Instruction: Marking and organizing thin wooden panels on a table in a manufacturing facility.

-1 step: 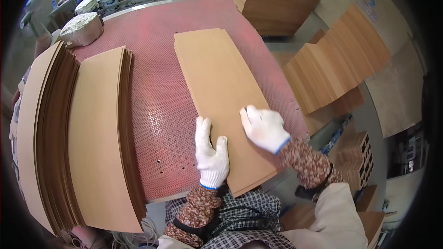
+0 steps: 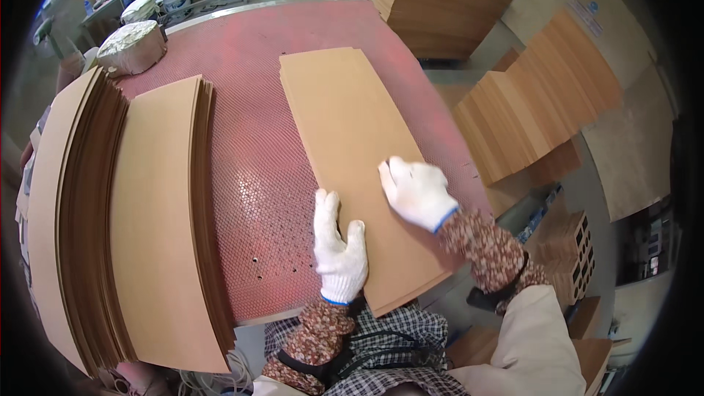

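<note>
A low stack of long tan boards (image 2: 352, 117) lies in front of me on a red mesh-patterned table (image 2: 257, 176). Against the left edge of these boards rests my left hand (image 2: 340, 253) in a white knit glove, thumb and fingers apart. My right hand (image 2: 416, 194), gloved alike, is over the top board right of its middle. Its fingers are curled together; whether something small is pinched in them is hidden.
Two taller stacks of boards, a nearer one (image 2: 158, 227) and an outer one (image 2: 62, 198), stand along the table's left side. A silvery wrapped round bundle (image 2: 132, 48) sits at the far left corner. More board stacks (image 2: 539, 99) stand beyond the right edge.
My right hand has shifted slightly away from me over the top board. My left hand stays at the boards' left edge; the whole view has moved a little.
</note>
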The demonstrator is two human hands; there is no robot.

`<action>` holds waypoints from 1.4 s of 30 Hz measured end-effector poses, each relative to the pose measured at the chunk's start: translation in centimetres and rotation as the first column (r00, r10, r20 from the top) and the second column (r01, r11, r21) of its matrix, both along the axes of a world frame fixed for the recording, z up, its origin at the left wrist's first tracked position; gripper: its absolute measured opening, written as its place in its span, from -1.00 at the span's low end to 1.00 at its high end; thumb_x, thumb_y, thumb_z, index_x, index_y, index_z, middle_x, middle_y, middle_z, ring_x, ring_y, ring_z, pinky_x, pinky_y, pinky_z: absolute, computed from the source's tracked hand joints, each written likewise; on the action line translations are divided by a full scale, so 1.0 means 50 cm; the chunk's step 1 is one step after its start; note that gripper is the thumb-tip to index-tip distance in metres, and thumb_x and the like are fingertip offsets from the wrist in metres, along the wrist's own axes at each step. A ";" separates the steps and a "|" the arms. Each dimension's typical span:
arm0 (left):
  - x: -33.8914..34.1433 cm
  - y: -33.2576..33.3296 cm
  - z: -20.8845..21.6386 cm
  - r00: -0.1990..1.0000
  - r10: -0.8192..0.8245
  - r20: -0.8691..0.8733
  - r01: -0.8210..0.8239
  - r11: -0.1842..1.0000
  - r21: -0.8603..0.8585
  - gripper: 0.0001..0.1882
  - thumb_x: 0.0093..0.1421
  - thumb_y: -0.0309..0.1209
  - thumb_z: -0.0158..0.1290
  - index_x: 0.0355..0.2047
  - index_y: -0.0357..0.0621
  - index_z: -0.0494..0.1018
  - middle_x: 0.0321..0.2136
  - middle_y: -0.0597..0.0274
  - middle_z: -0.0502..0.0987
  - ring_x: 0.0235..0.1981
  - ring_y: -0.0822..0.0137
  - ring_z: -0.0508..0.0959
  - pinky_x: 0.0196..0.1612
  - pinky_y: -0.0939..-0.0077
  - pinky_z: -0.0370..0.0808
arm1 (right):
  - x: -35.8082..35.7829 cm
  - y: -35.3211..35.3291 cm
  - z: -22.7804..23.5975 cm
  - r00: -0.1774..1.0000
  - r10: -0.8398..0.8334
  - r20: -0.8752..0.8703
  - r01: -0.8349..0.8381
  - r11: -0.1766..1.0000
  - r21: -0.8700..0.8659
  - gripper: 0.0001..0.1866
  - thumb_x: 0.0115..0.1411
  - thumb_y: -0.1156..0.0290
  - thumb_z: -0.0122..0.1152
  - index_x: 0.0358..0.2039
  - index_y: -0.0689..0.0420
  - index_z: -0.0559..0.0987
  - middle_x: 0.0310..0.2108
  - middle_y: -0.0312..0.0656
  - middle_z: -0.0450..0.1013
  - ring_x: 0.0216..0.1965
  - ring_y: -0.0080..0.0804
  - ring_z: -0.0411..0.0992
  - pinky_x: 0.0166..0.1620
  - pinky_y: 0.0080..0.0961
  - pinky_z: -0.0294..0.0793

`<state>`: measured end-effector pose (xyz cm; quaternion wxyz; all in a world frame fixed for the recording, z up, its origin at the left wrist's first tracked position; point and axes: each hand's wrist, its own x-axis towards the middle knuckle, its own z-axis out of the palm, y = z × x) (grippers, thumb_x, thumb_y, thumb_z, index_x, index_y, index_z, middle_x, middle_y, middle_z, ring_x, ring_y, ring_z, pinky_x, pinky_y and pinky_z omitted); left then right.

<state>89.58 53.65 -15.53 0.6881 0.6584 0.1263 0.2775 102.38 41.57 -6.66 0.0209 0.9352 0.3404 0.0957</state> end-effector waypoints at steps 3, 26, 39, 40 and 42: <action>-0.004 -0.013 -0.002 1.000 -0.008 -0.001 0.008 1.000 -0.030 -0.30 0.27 -0.73 0.03 0.42 -0.51 0.17 0.52 -0.37 0.08 0.57 -0.12 0.09 0.59 0.13 0.03 | 0.146 0.086 -0.001 0.988 -0.126 -0.086 0.120 0.990 -0.069 -0.66 0.51 0.14 -0.08 -0.18 0.09 0.58 -0.32 0.02 0.68 -0.27 0.06 0.69 -0.25 0.11 0.64; -0.008 -0.002 0.010 0.999 0.052 -0.016 -0.050 0.994 0.100 -0.30 0.15 -0.71 0.21 0.33 -0.46 0.34 0.43 -0.42 0.25 0.48 -0.29 0.27 0.50 -0.03 0.25 | 0.532 0.364 0.026 0.950 -0.221 -0.219 0.217 0.975 -0.042 -0.55 0.40 0.22 -0.02 0.09 0.14 0.71 0.10 0.08 0.64 0.14 0.18 0.60 0.15 0.12 0.58; 0.033 0.088 -0.025 0.999 0.034 -0.026 -0.034 0.999 -0.013 -0.30 0.27 -0.69 0.06 0.43 -0.47 0.18 0.50 -0.28 0.17 0.55 -0.07 0.14 0.59 0.15 0.06 | 0.128 0.182 -0.011 0.943 -0.229 -0.240 0.208 0.972 -0.110 -0.52 0.54 0.08 -0.21 -0.11 0.14 0.63 -0.21 0.11 0.68 -0.16 0.18 0.67 -0.09 0.14 0.62; 0.029 0.071 -0.030 0.999 0.043 0.004 -0.043 0.999 -0.019 -0.30 0.28 -0.68 0.05 0.43 -0.48 0.18 0.49 -0.28 0.17 0.55 -0.07 0.15 0.59 0.16 0.05 | 0.081 0.140 -0.014 0.948 -0.230 -0.220 0.212 0.972 -0.103 -0.54 0.55 0.08 -0.19 -0.14 0.14 0.61 -0.27 0.10 0.68 -0.21 0.17 0.68 -0.13 0.14 0.62; 0.041 0.063 -0.014 0.998 0.007 0.058 -0.005 0.999 -0.043 -0.29 0.29 -0.68 0.05 0.45 -0.48 0.15 0.50 -0.27 0.16 0.55 -0.06 0.15 0.59 0.16 0.06 | 0.003 0.071 0.000 0.964 -0.223 -0.145 0.214 0.974 -0.075 -0.61 0.53 0.08 -0.07 -0.22 0.11 0.57 -0.40 0.04 0.67 -0.39 0.11 0.67 -0.32 0.11 0.60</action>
